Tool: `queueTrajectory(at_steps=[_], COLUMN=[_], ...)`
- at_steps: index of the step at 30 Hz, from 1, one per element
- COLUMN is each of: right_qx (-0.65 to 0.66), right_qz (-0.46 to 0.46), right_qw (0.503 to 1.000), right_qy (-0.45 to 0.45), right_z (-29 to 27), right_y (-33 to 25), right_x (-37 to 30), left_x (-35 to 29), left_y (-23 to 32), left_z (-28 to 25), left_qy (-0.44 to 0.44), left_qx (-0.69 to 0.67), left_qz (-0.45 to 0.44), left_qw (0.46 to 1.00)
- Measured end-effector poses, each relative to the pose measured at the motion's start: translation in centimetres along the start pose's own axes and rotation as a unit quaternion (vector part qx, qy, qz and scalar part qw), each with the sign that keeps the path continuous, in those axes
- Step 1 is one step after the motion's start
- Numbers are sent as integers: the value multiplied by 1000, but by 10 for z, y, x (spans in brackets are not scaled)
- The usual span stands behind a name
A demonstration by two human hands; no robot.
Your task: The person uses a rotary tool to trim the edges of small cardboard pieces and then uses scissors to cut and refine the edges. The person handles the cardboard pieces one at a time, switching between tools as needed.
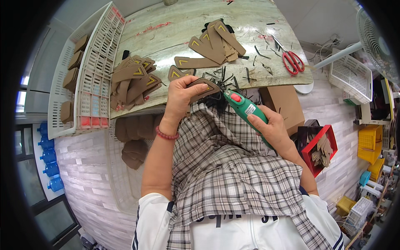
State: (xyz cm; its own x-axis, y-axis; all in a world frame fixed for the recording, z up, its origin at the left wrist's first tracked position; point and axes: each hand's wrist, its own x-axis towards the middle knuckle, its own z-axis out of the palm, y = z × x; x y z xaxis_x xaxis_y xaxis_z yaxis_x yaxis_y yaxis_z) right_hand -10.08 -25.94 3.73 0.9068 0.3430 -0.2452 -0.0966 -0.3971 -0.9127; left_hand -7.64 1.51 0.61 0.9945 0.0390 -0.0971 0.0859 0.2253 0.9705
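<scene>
My left hand [181,96], a red bead bracelet at its wrist, pinches a brown flat strap piece [201,90] with yellow V stitching. My right hand [273,127] is wrapped round a green cordless handheld cutter [243,107] with a red button. The cutter's tip is close to the right end of the strap piece; whether they touch I cannot tell. Black strip scraps [215,100] lie beneath on my plaid apron [237,166]. Just beyond my left hand, another strap piece [175,73] rests at the table's near edge.
The worn table [166,39] carries a stack of strap pieces [212,46], a left heap [133,79], black scraps and red-handled scissors [293,62]. A white crate [98,71] stands left. At right are a cardboard box [287,106], a red-rimmed bin [308,148] and a fan [373,37].
</scene>
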Motion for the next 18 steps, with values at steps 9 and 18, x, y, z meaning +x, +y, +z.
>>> queueTrajectory(at_steps=[9,18], right_qx=[7,3], right_qz=[4,-15], right_qw=[1000,1000], right_qy=[-16,-25], right_z=[0,0], right_y=[1,4], right_x=[2,5], left_x=[-2,-2], left_y=[5,6], left_z=[-1,0], left_qy=[-27,-81], left_qx=[2,14], left_qz=[-26,-70], left_qw=[999,994])
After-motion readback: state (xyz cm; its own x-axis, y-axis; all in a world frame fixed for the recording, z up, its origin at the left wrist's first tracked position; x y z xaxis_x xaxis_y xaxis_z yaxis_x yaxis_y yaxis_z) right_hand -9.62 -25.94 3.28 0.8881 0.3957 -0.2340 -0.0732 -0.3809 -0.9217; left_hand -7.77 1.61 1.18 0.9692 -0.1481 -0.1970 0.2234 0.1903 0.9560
